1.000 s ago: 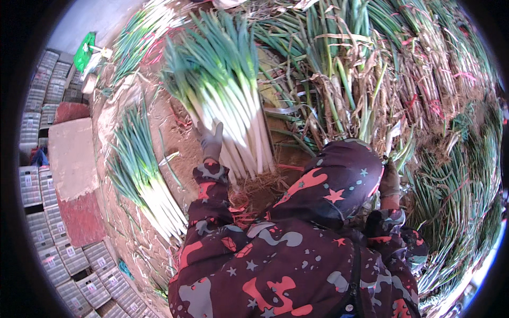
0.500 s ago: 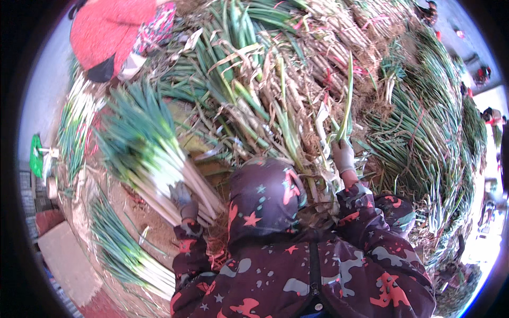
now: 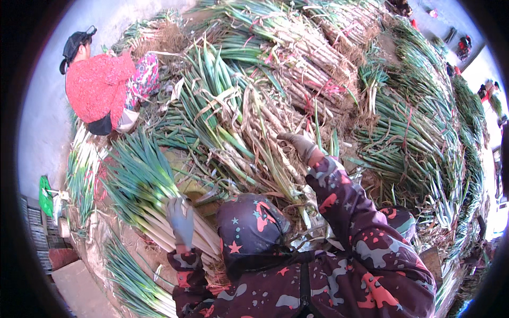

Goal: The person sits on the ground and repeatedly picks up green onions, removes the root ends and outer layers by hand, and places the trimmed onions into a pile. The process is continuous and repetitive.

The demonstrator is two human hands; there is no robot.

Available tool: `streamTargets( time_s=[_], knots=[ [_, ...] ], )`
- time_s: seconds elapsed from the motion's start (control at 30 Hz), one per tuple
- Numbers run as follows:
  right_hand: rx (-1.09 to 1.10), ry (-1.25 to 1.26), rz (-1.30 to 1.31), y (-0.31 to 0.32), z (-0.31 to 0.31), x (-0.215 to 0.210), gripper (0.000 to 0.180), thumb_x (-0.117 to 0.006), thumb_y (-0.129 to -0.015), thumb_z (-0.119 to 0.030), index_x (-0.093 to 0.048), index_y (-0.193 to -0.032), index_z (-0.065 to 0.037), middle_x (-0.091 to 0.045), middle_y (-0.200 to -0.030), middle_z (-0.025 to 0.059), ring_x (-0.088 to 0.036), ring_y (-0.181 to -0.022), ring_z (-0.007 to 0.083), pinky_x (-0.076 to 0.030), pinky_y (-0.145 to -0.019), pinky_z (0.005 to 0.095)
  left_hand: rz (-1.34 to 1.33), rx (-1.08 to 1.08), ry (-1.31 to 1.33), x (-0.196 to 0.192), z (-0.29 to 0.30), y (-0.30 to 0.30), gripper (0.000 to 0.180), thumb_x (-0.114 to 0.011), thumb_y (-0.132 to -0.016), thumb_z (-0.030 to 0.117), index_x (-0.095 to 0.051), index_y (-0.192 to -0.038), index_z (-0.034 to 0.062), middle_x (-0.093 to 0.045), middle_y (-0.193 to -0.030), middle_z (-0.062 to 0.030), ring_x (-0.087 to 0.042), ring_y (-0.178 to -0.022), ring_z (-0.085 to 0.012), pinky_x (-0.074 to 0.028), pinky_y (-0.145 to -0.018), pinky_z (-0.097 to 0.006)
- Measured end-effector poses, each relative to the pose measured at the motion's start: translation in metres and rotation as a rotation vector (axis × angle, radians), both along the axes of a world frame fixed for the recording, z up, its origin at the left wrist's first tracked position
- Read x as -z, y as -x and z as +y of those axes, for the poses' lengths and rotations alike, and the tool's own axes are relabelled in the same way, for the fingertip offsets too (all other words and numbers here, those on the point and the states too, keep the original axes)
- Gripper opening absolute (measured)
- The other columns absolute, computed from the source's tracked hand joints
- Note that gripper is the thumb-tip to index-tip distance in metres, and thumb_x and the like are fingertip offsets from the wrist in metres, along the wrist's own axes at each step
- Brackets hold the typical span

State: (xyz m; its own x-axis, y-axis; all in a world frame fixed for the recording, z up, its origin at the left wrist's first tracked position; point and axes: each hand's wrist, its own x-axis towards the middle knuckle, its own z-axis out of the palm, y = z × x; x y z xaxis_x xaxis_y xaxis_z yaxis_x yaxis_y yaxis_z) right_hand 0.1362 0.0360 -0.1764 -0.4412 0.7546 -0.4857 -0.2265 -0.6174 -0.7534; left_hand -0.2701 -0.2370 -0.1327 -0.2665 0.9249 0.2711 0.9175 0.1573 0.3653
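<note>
A bundle of trimmed green onions, with pale stalks and green tops, lies at my left. My left hand, in a grey glove, rests on its stalks with the fingers stretched over them. Ahead is a heap of untrimmed green onions with dry brown leaves and dirty roots. Over its near stalks reaches my right hand, also gloved, fingers extended; I see nothing held in it. Loose green leaves stand up just right of that hand.
A co-worker in a red top sits at the far left. More trimmed green onions lie at the lower left, near a flat board. Large piles of green onions stretch along the right. A green bag is by the left wall.
My right hand has moved left onto the untrimmed heap, away from the upright green leaves it was at. My left hand stays on the trimmed bundle. The view has tilted upward.
</note>
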Motion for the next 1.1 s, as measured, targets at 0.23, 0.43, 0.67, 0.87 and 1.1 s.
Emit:
streamTargets(
  time_s=[0.23,0.43,0.67,0.87,1.1],
  knots=[
    [0.116,-0.43,-0.336,-0.037,-0.137,-0.199,0.026,-0.06,-0.092,-0.027,-0.061,-0.084,-0.002,-0.051,-0.066,-0.0025,-0.046,-0.06,0.0081,-0.038,-0.056,0.0247,-0.433,0.567,-0.26,-0.1,0.181,-0.115,0.029,-0.066,-0.086,0.013,-0.06,-0.11,-0.003,-0.061,-0.108,-0.0181,-0.059,-0.102,-0.0313,-0.045,-0.091,-0.035],
    [0.253,-0.521,-0.402,-0.047,-0.264,-0.221,0.037,-0.063,-0.09,-0.015,-0.053,-0.121,0.004,-0.062,-0.095,0.0021,-0.055,-0.083,0.0091,-0.046,-0.073,0.0265,-1.851,0.515,0.501,-0.109,0.275,-0.22,0.041,-0.055,-0.097,0.035,-0.054,-0.121,0.002,-0.064,-0.109,-0.0091,-0.063,-0.1,-0.0251,-0.052,-0.086,-0.036],
    [0.027,-0.805,-0.862,-0.093,-0.283,-0.061,0.04,-0.069,-0.087,-0.024,-0.052,-0.114,0.001,-0.061,-0.094,0.0152,-0.06,-0.09,0.0204,-0.047,-0.082,0.0348,-2.006,0.887,0.398,-0.147,0.244,-0.299,0.031,-0.059,-0.095,0.029,-0.059,-0.118,0.0095,-0.065,-0.101,-0.0027,-0.064,-0.089,-0.0171,-0.055,-0.075,-0.036],
    [0.583,-1.137,-0.62,-0.018,-0.125,-0.192,0.033,-0.07,-0.084,-0.02,-0.055,-0.106,-0.001,-0.064,-0.087,0.016,-0.062,-0.078,0.0191,-0.05,-0.071,0.0333,-1.676,0.883,0.067,-0.157,0.223,-0.279,0.04,-0.055,-0.097,0.027,-0.052,-0.13,0.0055,-0.06,-0.118,-0.004,-0.057,-0.104,-0.015,-0.045,-0.094,-0.032],
    [0.396,-0.826,-0.505,-0.003,-0.114,-0.182,0.035,-0.069,-0.084,-0.018,-0.058,-0.113,-0.001,-0.067,-0.079,0.0149,-0.065,-0.069,0.022,-0.05,-0.064,0.034,-2.173,0.666,-0.002,-0.151,0.255,-0.258,0.031,-0.056,-0.097,0.028,-0.057,-0.12,0.007,-0.065,-0.1,-0.008,-0.063,-0.09,-0.0221,-0.055,-0.081,-0.036]
  ],
)
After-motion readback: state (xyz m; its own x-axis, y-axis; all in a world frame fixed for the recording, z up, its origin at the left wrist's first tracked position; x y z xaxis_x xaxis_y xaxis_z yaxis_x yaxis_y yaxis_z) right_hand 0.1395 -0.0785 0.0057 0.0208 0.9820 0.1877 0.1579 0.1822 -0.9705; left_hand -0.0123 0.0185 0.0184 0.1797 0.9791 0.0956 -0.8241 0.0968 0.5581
